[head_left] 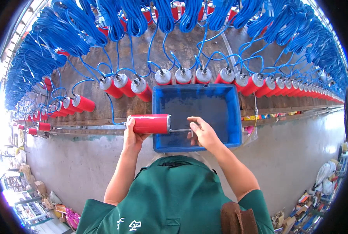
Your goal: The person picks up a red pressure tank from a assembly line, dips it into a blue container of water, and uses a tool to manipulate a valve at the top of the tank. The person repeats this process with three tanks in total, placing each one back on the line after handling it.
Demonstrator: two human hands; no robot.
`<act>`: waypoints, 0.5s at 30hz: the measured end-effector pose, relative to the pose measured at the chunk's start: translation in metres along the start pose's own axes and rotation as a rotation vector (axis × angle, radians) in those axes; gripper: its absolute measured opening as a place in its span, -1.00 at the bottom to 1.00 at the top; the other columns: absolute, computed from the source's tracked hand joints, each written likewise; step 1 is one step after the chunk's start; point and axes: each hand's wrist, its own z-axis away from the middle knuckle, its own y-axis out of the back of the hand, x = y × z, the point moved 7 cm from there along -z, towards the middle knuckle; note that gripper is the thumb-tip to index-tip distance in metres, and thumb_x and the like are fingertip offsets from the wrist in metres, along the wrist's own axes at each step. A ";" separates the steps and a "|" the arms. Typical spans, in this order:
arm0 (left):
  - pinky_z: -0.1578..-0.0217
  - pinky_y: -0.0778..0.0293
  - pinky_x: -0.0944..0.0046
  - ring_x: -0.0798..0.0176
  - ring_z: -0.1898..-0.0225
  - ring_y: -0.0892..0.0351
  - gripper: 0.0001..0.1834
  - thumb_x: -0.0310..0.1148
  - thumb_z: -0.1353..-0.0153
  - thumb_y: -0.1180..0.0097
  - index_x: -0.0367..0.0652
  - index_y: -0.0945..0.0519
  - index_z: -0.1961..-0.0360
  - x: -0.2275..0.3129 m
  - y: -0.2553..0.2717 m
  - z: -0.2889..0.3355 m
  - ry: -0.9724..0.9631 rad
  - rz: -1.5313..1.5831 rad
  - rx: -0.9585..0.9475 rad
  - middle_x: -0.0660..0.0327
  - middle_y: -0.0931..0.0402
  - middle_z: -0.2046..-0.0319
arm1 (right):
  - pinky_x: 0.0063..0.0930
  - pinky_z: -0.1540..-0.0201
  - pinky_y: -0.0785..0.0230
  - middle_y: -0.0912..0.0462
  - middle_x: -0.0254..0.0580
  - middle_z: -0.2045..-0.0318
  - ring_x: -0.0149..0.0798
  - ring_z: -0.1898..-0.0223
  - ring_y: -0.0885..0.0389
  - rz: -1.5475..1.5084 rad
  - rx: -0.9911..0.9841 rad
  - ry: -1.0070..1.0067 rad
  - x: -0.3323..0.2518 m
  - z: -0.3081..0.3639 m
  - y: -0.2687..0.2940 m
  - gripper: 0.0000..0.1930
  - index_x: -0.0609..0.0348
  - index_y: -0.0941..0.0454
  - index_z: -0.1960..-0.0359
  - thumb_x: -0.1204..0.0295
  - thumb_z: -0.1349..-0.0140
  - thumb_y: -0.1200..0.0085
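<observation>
My left hand [133, 135] is wrapped around a red cylinder [148, 124] with metal end caps, like a small motor housing. It is held level, and a blue cable leads from its left end to the bench. A thin metal rod [180, 130] sticks out from the cylinder's right end. The fingers of my right hand [203, 134] curl around the rod's far end, index finger raised; whether the rod is a separate tool or part of the cylinder I cannot tell. Beneath the rod and right hand lies a blue plastic tray [156, 102] with a dark bottom.
Behind the tray, several red cylinders [163, 78] stand in a row along the wooden bench [138, 50]. More line the left [83, 103] and right [265, 86]. Bundled blue cables [135, 19] hang above them. Clutter [322, 183] lies at the lower right.
</observation>
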 end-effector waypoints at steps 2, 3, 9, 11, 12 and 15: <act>-0.07 -0.74 -0.09 -0.04 -0.14 -0.71 -0.23 0.29 -0.32 -0.19 -0.05 -0.38 -0.30 -0.002 0.004 -0.001 -0.008 -0.007 -0.006 0.00 -0.64 -0.13 | -0.34 0.23 -0.59 -0.73 -0.16 0.22 -0.27 0.34 -0.72 0.315 0.011 0.261 -0.018 0.005 0.007 -0.65 0.20 -0.59 -0.21 0.26 -0.55 -0.11; -0.06 -0.74 -0.09 -0.04 -0.14 -0.71 -0.24 0.28 -0.33 -0.19 -0.05 -0.38 -0.30 -0.002 0.003 0.000 -0.005 0.003 -0.026 0.01 -0.63 -0.14 | -0.28 0.15 -0.61 -0.73 -0.10 0.14 -0.17 0.26 -0.73 0.637 0.020 0.648 -0.042 0.017 0.004 -0.64 0.18 -0.60 -0.21 0.28 -0.50 -0.17; 0.02 -0.76 -0.07 0.00 -0.08 -0.73 -0.29 0.25 -0.34 -0.20 0.03 -0.38 -0.30 -0.006 0.002 -0.001 0.004 0.030 -0.024 0.05 -0.63 -0.13 | -0.33 0.22 -0.62 -0.75 -0.03 0.31 -0.07 0.35 -0.73 0.627 0.070 0.780 -0.024 0.000 0.006 -0.67 0.10 -0.64 -0.20 0.30 -0.48 -0.20; -0.02 -0.73 -0.11 0.01 -0.07 -0.73 -0.32 0.22 -0.35 -0.19 -0.01 -0.42 -0.28 -0.008 0.003 -0.003 0.010 0.036 -0.025 0.07 -0.65 -0.11 | -0.42 0.36 -0.52 -0.70 -0.08 0.43 -0.18 0.48 -0.65 0.322 0.017 0.355 -0.011 -0.017 0.006 -0.67 0.11 -0.62 -0.20 0.24 -0.53 -0.12; -0.02 -0.72 -0.12 0.02 -0.06 -0.73 -0.33 0.21 -0.36 -0.19 -0.03 -0.44 -0.27 -0.009 0.001 -0.005 0.013 0.037 -0.044 0.07 -0.66 -0.10 | -0.50 0.50 -0.42 -0.66 -0.14 0.55 -0.29 0.61 -0.57 0.029 -0.003 -0.097 0.017 -0.022 0.007 -0.65 0.11 -0.60 -0.20 0.18 -0.58 -0.04; 0.10 -0.76 -0.11 0.04 -0.04 -0.73 -0.41 0.12 -0.38 -0.20 0.03 -0.46 -0.26 -0.009 0.004 -0.004 0.020 0.105 0.000 0.13 -0.63 -0.09 | -0.58 0.55 -0.33 -0.64 -0.21 0.50 -0.43 0.59 -0.53 -0.012 -0.123 -0.019 0.010 -0.014 0.004 -0.68 0.18 -0.51 -0.10 0.22 -0.53 -0.13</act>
